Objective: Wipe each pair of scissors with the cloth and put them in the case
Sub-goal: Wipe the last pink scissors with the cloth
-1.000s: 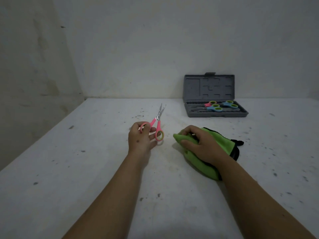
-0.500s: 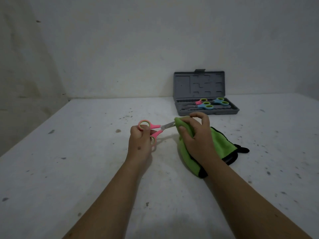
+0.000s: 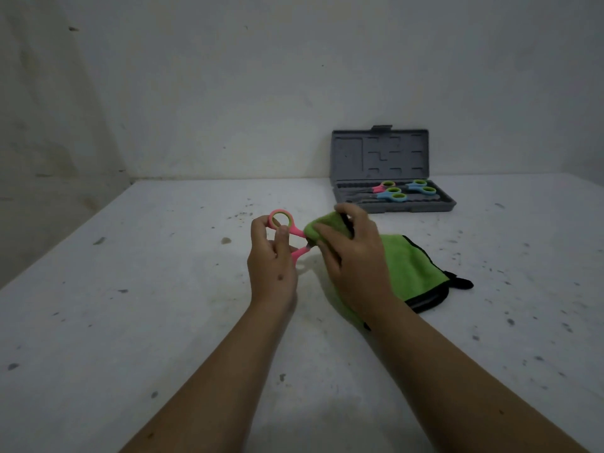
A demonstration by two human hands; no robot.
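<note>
Now L hand [image 3: 273, 269] pinches pink scissors [image 3: 287, 228] by handles; R hand [image 3: 351, 256] grips green cloth [image 3: 411, 266] round blades

scissors [image 3: 295, 231] pink, green-lined rings | cloth [image 3: 411, 266] green, black edging | case [image 3: 379, 152] grey

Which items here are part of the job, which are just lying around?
In the job: pink scissors, held by left hand; green cloth, gripped by right hand; grey case; three scissors in case.
Not in the job: white table; wall.
</note>
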